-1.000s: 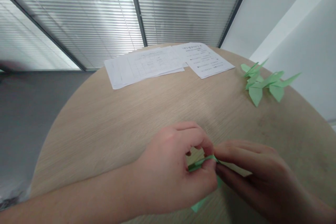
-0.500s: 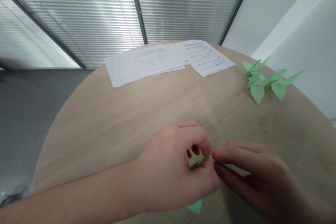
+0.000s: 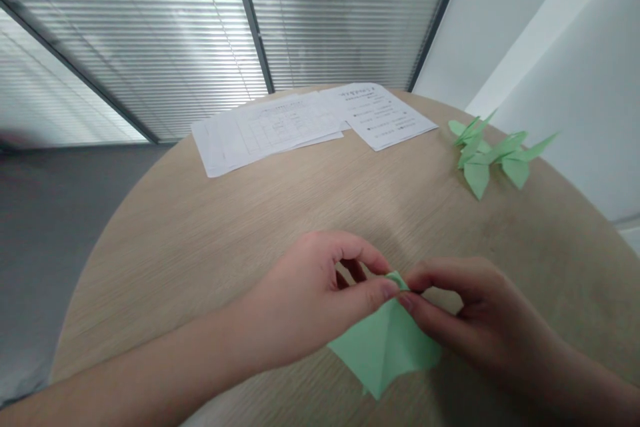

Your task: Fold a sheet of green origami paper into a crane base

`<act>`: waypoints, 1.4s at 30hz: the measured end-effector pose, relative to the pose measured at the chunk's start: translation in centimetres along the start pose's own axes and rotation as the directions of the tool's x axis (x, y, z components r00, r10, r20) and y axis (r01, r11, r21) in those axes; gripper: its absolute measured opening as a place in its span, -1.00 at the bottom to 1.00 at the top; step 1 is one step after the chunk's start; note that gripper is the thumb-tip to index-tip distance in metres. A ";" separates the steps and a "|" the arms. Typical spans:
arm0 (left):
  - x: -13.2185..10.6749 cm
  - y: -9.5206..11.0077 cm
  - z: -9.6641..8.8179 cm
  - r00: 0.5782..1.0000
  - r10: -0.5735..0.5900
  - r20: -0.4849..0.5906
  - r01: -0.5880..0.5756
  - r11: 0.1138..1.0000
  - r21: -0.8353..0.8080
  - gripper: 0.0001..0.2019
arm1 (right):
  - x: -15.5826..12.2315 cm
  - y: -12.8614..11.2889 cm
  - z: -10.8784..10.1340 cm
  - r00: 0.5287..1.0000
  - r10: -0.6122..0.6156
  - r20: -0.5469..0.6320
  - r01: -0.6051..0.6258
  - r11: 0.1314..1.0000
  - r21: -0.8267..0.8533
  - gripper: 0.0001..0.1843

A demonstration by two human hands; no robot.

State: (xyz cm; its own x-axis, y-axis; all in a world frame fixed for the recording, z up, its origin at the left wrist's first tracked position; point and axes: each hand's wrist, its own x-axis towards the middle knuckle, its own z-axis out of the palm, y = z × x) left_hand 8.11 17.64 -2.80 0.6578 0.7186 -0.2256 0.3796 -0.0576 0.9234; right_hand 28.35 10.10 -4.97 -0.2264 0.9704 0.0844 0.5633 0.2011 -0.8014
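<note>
Head view, near 6 o'clock: pinching the top tip of a light-green folded paper square [image 3: 385,347] with left hand [image 3: 320,290] and right hand [image 3: 470,320], thumbs and forefingers closed on it. Spreading below the grip over a round light-wood table [image 3: 200,233]. At 12 o'clock, white printed sheets [image 3: 270,133]; at 2 o'clock, green folded-paper figures [image 3: 493,153].

Head-worn view, looking forward and down (close) over table [image 3: 210,233]
</note>
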 end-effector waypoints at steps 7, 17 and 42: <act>-0.7 0.2 0.3 0.969 0.238 -0.059 -0.229 0.964 0.135 -0.87 | -0.3 -0.1 -0.2 0.999 -0.048 -0.017 0.048 0.999 0.012 -0.81; 0.1 -0.5 -0.2 0.993 0.104 0.055 -0.112 0.977 0.179 -0.83 | 0.3 0.5 -0.4 0.989 0.146 -0.027 -0.139 0.974 0.180 -0.74; 2.0 -2.9 1.2 0.955 0.295 0.041 -0.261 0.763 0.591 -0.61 | 2.6 4.0 1.3 0.930 0.364 -0.046 -0.299 0.825 0.479 -0.51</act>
State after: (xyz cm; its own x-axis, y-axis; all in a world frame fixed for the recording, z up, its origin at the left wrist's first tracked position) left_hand 9.06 18.44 -6.33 0.7664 0.6408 0.0448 0.5023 -0.6414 0.5799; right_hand 28.97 13.21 -8.75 0.0307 0.9821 -0.1860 0.1524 -0.1886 -0.9702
